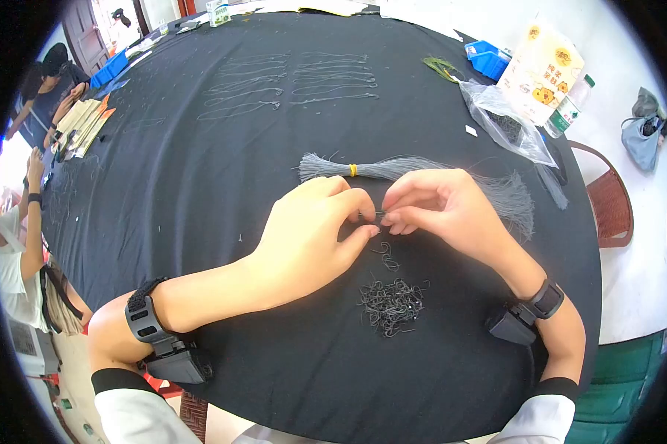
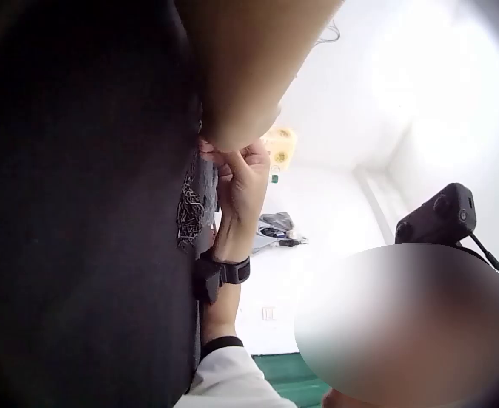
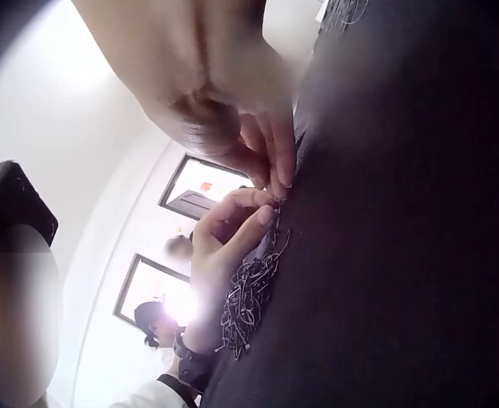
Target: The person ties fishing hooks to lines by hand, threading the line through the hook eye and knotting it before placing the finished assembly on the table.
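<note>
Both hands meet above the black cloth in the head view. The left hand has its fingers curled round one end of a small dark thin piece. Thumb and fingertips of the right hand pinch the same piece from the other side. What the piece is cannot be told, as the fingers cover most of it. Just below the fingertips lie a few loose dark hooked pieces, and nearer the body a tangled pile of them. Behind the hands lies a bundle of grey strands tied with a yellow band.
Two columns of looped grey strands lie farther back on the cloth. At the right stand a clear plastic bag, a printed paper package, a bottle and a blue tray. Other people sit at the left beside stacked packets.
</note>
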Motion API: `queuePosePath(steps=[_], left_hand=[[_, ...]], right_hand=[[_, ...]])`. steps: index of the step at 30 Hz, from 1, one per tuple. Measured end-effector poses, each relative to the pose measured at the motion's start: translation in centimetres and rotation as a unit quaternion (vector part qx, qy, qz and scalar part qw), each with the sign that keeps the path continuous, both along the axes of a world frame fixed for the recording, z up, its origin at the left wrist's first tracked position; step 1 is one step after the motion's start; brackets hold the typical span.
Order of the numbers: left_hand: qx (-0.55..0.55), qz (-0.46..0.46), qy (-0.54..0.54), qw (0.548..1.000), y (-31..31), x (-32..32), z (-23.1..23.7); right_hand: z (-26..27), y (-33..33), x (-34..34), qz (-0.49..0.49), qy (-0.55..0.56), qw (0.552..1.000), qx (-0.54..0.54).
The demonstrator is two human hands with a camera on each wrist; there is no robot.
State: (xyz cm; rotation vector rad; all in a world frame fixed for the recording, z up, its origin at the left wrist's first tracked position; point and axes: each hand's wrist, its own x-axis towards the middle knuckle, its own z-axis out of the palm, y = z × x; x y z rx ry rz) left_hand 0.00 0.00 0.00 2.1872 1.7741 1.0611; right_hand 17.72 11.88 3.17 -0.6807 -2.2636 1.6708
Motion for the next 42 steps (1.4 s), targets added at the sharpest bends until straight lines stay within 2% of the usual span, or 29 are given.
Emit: queuePosePath(steps=[8,11,14,17,23,26,29,32,35,42], left_hand=[[0.002,0.011,-0.021,1.0,0.2,-0.5,-0.1],[0.017,-0.014,0.004,1.0,0.1,-0.3,0.2],[-0.008,-0.006,-0.036,0.999,0.2,-0.3,0.3],[0.007,-0.026,-0.063,0.998,0.2,-0.2,0.7],[0.06,-0.07,-0.043,0.995,0.4,-0.6,0.1],[0.028,-0.045,-0.066,0.996,0.2,-0.4,0.3],[0.003,0.012,-0.022,1.0,0.0,-0.2,0.6],[-0.012,0.016,-0.004,1.0,-0.3,-0.1,0.5],[-0.009,0.01,0.003,1.0,-0.2,-0.2,0.3],[-0.001,0.009,-0.009,1.0,-0.2,-0.1,-0.1]], right_hand=[[-0.7,-0.1,-0.2,-0.028,0.018,0.999,0.012],[-0.7,-0.3,0.1,-0.026,0.018,0.999,0.028],[-0.6,-1.1,0.1,-0.046,0.057,0.997,0.017],[-0.4,-1.7,0.2,-0.042,0.074,0.996,0.024],[-0.5,-1.5,0.3,-0.031,0.058,0.997,0.04],[-0.7,-1.1,0.4,-0.025,0.028,0.992,0.122],[-1.1,-1.0,0.3,-0.045,0.028,0.983,0.178],[-0.7,-1.2,0.4,-0.04,-0.031,0.974,0.223],[-0.8,-1.7,0.2,-0.039,-0.043,0.966,0.252],[-1.4,-2.5,-0.3,-0.006,-0.01,0.976,0.217]])
